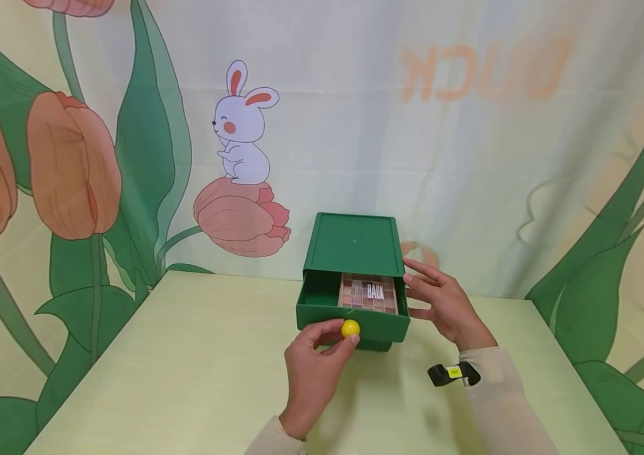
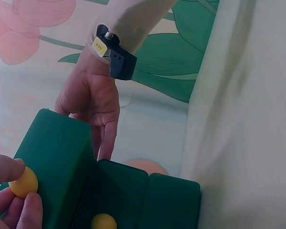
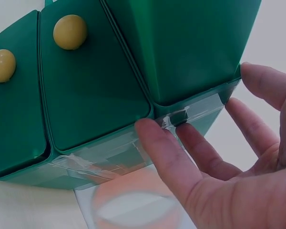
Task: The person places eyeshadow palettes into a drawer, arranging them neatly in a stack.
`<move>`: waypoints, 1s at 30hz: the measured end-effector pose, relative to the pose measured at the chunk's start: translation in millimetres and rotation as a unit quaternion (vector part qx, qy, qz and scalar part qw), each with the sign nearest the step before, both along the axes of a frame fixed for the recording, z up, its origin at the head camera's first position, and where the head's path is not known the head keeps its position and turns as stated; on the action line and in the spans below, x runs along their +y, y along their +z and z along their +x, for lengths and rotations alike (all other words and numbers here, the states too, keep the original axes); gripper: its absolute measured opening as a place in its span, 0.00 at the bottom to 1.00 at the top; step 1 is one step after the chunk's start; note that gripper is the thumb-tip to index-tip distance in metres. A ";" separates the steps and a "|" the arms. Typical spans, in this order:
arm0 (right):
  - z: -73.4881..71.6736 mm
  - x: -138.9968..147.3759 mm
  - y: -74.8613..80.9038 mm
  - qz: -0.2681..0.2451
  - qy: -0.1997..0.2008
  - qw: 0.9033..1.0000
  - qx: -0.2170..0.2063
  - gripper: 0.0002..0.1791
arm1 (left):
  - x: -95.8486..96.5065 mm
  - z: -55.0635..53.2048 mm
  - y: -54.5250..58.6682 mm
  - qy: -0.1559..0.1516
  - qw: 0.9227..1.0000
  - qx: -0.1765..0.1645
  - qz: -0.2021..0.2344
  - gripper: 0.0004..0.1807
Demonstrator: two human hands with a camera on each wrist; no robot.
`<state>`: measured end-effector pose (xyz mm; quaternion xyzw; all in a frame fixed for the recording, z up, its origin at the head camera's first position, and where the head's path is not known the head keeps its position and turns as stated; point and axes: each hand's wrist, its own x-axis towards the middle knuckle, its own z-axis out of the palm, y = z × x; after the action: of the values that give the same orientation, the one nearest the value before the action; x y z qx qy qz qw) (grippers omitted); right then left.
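Note:
A small green drawer cabinet point(image 1: 354, 243) stands at the back of the table, its top drawer point(image 1: 383, 325) pulled out toward me. Inside the drawer, on its right side, lies a flat palette-like box point(image 1: 367, 294) with coloured squares and the word BACK. My left hand point(image 1: 315, 366) pinches the round yellow knob point(image 1: 350, 328) of this drawer between thumb and fingers. At the cabinet's right side, the spread fingers of my right hand point(image 1: 448, 308) touch the taped side wall point(image 3: 117, 155). Two lower drawers, each with a yellow knob point(image 3: 70, 32), are closed.
The pale table top point(image 1: 185, 360) stretches to both sides of the cabinet. Behind it hangs a curtain point(image 1: 350, 126) printed with tulips and a rabbit. A black strap point(image 1: 454, 373) sits on the right wrist.

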<state>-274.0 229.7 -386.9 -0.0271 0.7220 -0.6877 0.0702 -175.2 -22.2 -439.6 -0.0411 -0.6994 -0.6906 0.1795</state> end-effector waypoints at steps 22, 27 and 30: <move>-4.1 1.7 -6.1 0.005 -0.008 1.000 0.002 0.36 | 5.9 -19.1 2.5 0.014 1.000 -0.007 -0.015 0.14; -2.2 1.8 -5.4 -0.001 -0.003 1.000 0.004 0.36 | 6.4 -25.2 3.1 0.019 0.999 0.004 -0.025 0.14; -1.0 1.4 -5.0 -0.005 -0.003 1.000 0.001 0.36 | 7.2 -29.1 2.3 0.019 0.999 0.005 -0.028 0.15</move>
<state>-275.0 231.1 -391.8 -0.0264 0.7189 -0.6913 0.0670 -204.3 -15.0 -437.3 -0.0363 -0.7184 -0.6668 0.1949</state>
